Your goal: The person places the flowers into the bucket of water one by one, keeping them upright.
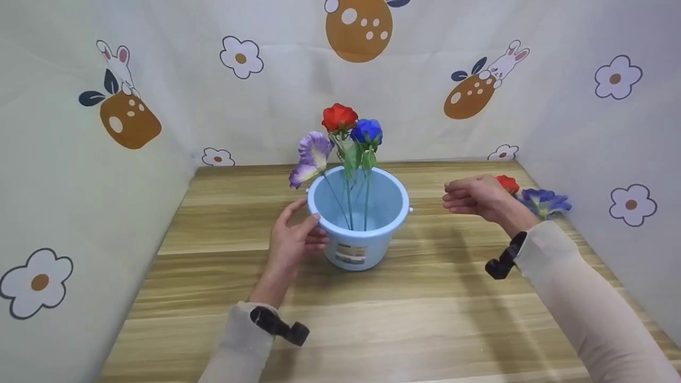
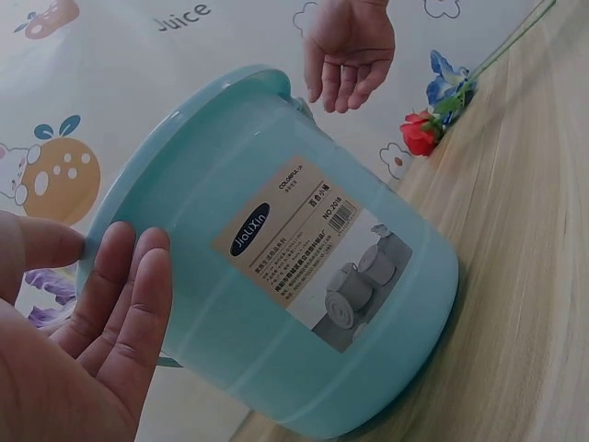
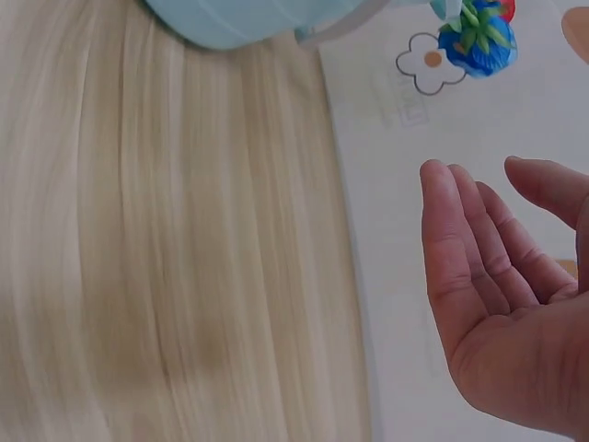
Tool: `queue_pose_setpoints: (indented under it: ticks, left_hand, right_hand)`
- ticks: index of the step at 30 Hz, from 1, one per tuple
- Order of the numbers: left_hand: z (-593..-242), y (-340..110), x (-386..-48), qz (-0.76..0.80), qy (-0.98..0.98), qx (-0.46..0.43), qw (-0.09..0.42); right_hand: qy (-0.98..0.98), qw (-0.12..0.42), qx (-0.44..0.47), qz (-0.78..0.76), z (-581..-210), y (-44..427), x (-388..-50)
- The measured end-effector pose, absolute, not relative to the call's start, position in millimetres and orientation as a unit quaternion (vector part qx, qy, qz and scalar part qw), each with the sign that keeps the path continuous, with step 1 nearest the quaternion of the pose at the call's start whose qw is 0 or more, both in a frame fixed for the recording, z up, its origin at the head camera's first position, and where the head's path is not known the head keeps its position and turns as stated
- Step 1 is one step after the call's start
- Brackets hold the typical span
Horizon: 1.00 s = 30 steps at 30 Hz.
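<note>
A light-blue bucket (image 1: 362, 250) stands upright on the wooden table. Inside it lean three artificial flowers: a red rose (image 1: 339, 117), a blue rose (image 1: 367, 131) and a purple-and-cream flower (image 1: 311, 159) tilted over the left rim. At the bucket's left side, my left hand (image 1: 290, 242) touches the rim and outer wall, fingers fairly straight in the left wrist view. My right hand (image 1: 476, 197) hovers to the right of the bucket, apart from it. Its fingers are extended and relaxed, with nothing between them and the thumb (image 3: 543, 180).
A red flower (image 1: 507, 184) and a blue-purple flower (image 1: 544, 202) lie at the table's right edge, partly behind my right wrist. Patterned cloth walls (image 1: 287, 96) enclose the table (image 1: 223, 266) at the back and sides. A printed label (image 2: 313, 253) is on the bucket.
</note>
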<state>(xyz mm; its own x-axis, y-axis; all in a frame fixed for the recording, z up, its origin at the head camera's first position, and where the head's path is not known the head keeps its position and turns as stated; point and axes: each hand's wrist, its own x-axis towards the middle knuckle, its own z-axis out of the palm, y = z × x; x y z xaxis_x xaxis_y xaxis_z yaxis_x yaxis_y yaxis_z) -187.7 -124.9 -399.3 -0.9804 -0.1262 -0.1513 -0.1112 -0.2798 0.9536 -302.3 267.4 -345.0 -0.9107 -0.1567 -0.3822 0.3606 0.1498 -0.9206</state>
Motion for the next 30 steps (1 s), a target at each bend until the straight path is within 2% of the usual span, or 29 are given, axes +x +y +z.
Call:
queue_pose_setpoints:
  ticks: [11, 30]
  left_hand:
    - [-404.1, -127.1, -185.0, -0.791, -0.602, 0.109, 0.01]
    - [-399.9, -123.6, -189.1, -0.79, -0.604, 0.103, 0.011]
  right_hand:
    - [0.735, 0.206, 0.082, -0.641, -364.7, 299.2, -298.7]
    - [0.76, 0.173, 0.135, -0.611, -373.6, 371.7, -287.3]
